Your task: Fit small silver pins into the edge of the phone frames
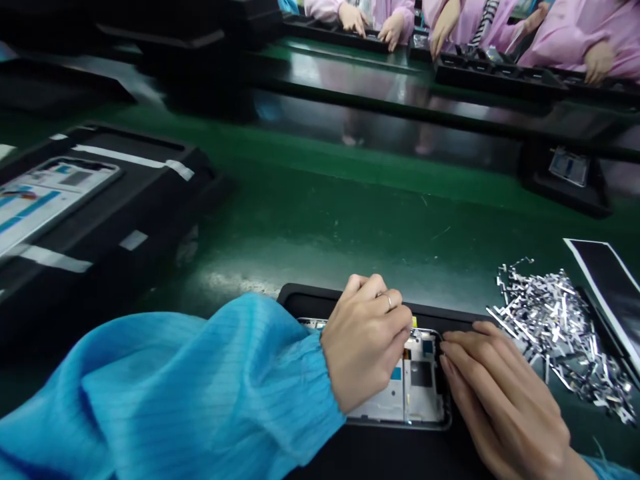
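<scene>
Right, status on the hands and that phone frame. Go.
Left hand curled on the phone frame, fingertips pressing its top edge. Right hand flat against its right side. Pile of metal clips alongside, clear.

We are pressing our left hand (367, 337), curled, onto the phone frame (420, 383) lying in a black tray (310, 297), while our right hand (500, 393) is resting flat on the frame's right edge. Metal strips (560, 327) are lying heaped nearby on the green belt (325, 207).
</scene>
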Demonstrator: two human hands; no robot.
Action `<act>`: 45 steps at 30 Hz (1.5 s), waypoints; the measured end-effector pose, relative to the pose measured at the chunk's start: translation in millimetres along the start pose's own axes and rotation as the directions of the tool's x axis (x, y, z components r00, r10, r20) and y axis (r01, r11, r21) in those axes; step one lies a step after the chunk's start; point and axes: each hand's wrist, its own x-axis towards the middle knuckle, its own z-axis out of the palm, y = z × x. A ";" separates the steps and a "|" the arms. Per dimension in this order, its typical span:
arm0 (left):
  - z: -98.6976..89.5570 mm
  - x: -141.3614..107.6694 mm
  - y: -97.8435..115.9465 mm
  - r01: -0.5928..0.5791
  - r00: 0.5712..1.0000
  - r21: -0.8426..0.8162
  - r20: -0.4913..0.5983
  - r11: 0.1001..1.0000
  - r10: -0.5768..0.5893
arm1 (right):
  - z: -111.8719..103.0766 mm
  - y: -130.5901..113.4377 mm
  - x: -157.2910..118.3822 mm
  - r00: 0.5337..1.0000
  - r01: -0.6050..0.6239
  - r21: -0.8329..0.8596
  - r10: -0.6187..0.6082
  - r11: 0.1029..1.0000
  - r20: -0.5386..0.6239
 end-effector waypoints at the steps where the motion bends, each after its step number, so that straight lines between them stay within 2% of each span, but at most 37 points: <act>1: 0.3 -0.2 0.0 -0.003 1.000 -0.001 -0.007 1.000 0.003 | -0.3 -1.4 0.1 1.000 0.000 -0.012 0.000 1.000 0.005; 5: 0.8 -0.7 0.4 -0.012 1.000 0.001 -0.018 1.000 0.012 | 2.4 -6.9 0.2 0.997 0.053 -0.072 -0.048 0.996 0.058; 8: 0.0 -1.1 0.9 -0.018 1.000 0.018 -0.024 1.000 0.018 | 7.1 -9.5 -0.7 0.997 0.060 -0.094 -0.056 0.994 0.045; 14: -1.8 -2.2 0.8 -0.026 1.000 0.039 0.011 0.999 0.025 | 11.2 -14.0 -1.7 0.999 0.039 -0.021 -0.039 0.999 0.020; 26: -4.8 -2.2 3.6 -0.054 0.998 0.067 0.029 0.996 0.052 | 10.6 -13.5 -3.5 0.999 0.044 -0.013 -0.043 0.999 0.031; 31: -4.4 -3.5 3.8 -0.028 0.999 0.056 0.027 0.998 0.027 | 12.0 -15.9 -4.8 0.999 0.044 -0.029 -0.045 0.999 -0.018; 34: -3.6 -3.3 3.6 -0.042 0.999 0.043 0.017 0.998 0.041 | 11.7 -15.2 -5.0 0.999 0.040 -0.043 -0.041 0.998 -0.013; 45: -3.4 -2.1 3.6 0.027 0.999 -0.004 0.030 1.000 -0.027 | 12.9 -15.5 -4.6 0.999 0.036 -0.048 -0.038 0.998 -0.039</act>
